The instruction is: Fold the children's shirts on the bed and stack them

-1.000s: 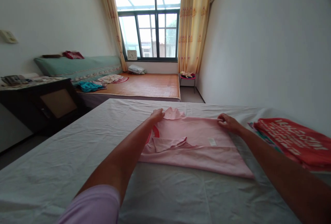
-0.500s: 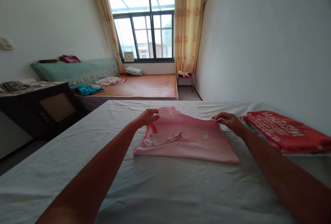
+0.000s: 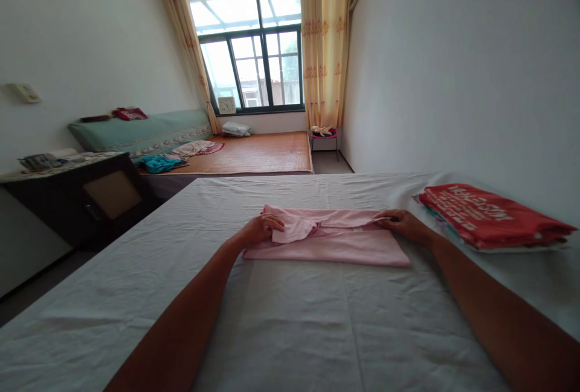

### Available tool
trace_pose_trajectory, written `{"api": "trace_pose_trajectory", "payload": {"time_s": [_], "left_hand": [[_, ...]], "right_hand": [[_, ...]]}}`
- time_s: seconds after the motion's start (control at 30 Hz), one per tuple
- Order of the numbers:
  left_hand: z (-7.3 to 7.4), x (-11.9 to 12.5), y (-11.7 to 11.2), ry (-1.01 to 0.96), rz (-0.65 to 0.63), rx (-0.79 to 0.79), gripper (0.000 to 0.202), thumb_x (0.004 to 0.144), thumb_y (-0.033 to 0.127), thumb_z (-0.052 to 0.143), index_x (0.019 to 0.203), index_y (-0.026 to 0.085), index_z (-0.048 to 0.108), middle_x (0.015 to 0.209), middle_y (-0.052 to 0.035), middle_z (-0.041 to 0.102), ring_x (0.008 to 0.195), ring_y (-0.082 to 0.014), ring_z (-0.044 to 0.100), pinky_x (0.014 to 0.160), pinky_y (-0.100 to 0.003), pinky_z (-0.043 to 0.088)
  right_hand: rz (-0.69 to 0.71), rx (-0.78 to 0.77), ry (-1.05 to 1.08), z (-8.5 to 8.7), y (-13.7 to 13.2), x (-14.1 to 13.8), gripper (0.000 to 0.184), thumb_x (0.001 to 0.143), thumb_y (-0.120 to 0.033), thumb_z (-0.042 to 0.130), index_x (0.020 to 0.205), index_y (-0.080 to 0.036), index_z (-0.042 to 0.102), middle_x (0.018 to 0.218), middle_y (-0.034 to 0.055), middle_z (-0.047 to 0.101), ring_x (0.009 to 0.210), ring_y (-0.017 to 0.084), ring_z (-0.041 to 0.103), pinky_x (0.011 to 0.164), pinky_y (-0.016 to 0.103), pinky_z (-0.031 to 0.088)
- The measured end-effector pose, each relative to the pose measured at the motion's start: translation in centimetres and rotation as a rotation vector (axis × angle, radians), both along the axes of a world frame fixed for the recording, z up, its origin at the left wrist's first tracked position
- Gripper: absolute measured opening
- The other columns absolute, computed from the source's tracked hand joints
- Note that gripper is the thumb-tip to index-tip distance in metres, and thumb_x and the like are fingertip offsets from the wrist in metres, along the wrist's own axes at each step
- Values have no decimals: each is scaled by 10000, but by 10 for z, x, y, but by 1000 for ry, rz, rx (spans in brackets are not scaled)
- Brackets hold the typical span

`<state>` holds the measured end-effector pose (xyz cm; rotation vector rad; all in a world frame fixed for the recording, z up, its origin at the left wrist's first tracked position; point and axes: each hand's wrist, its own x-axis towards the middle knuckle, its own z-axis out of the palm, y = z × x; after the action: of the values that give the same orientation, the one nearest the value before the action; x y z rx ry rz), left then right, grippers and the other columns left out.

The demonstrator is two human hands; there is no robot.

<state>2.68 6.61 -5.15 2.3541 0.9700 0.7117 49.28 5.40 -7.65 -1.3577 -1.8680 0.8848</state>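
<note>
A pink T-shirt [image 3: 330,248] lies on the white sheet, with its far side folded over toward me, so the layers form a long band. My left hand [image 3: 264,227] is closed on the sleeve part at the left end of the folded-over layer. At the right end, my right hand [image 3: 403,224] pinches the edge of that same layer between thumb and fingers. The fingertips of both hands are partly hidden by the cloth.
The white sheet [image 3: 281,337] covers the surface before me. A folded stack with a red printed garment [image 3: 493,214] on top sits at the right. Beyond are a dark cabinet [image 3: 113,192], a bed with a brown mat [image 3: 267,153] and a small stool [image 3: 324,134].
Both hands have brought the far edge of the T-shirt over toward me and down. The shirt now looks narrower from front to back. The camera view has shifted slightly.
</note>
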Motion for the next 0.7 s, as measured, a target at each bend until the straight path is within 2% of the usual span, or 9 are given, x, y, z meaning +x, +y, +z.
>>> {"api": "trace_pose_trajectory", "payload": {"time_s": [0.07, 0.17, 0.27, 0.4, 0.47, 0.53, 0.6, 0.7], "left_hand": [[-1, 0, 1, -17, 90, -14, 212, 772, 297, 537, 658, 160, 651, 671, -7, 626, 732, -159, 578, 747, -267, 450], [-6, 2, 5, -40, 281, -22, 388, 854, 428, 452, 595, 153, 540, 527, 42, 449, 547, -107, 439, 562, -220, 361], [-14, 6, 12, -25, 403, 11, 400, 874, 461, 408, 627, 163, 509, 557, 48, 424, 557, -102, 410, 549, -210, 324], [-22, 12, 18, 32, 507, 44, 335, 869, 414, 423, 666, 177, 547, 561, 41, 452, 560, -116, 420, 551, -216, 314], [-24, 13, 19, 40, 512, 44, 265, 860, 365, 440, 780, 181, 614, 608, 25, 522, 590, -129, 467, 573, -221, 335], [-24, 13, 18, 35, 519, 43, 273, 848, 330, 461, 986, 178, 640, 693, 4, 593, 651, -143, 522, 612, -226, 369], [-24, 13, 16, 23, 523, 41, 391, 847, 319, 470, 1185, 157, 582, 736, -6, 619, 684, -148, 548, 639, -230, 393], [-22, 12, 13, 42, 524, 37, 482, 869, 304, 444, 1321, 144, 485, 692, 13, 600, 652, -139, 544, 636, -230, 406]], "right_hand": [[18, -22, 11, 0, 0, 2, 561, 667, -630, 656, 956, -154, 731, 952, 89, 722, 897, 259, 636, 793, 332, 482], [18, -29, 2, 0, 0, 3, 572, 662, -657, 646, 916, -151, 729, 965, 89, 718, 912, 257, 630, 796, 312, 473], [-1, -23, -65, 1, 2, 3, 569, 666, -678, 617, 857, -152, 717, 957, 91, 714, 887, 252, 629, 773, 306, 473], [-7, -1, -175, 2, 7, 1, 508, 684, -645, 591, 800, -160, 693, 910, 76, 708, 831, 233, 620, 753, 312, 471], [9, 11, -207, 4, 9, 0, 472, 692, -623, 588, 773, -168, 681, 894, 72, 706, 840, 231, 616, 759, 310, 468], [50, 20, -230, 6, 9, -2, 444, 706, -610, 584, 722, -173, 667, 921, 80, 705, 881, 236, 614, 776, 303, 466], [87, 39, -258, 8, 8, -2, 428, 707, -600, 596, 712, -178, 666, 963, 86, 701, 927, 243, 611, 800, 300, 460], [105, 96, -327, 10, 7, 0, 415, 689, -572, 635, 823, -185, 701, 976, 82, 701, 949, 250, 609, 841, 318, 446]]}}
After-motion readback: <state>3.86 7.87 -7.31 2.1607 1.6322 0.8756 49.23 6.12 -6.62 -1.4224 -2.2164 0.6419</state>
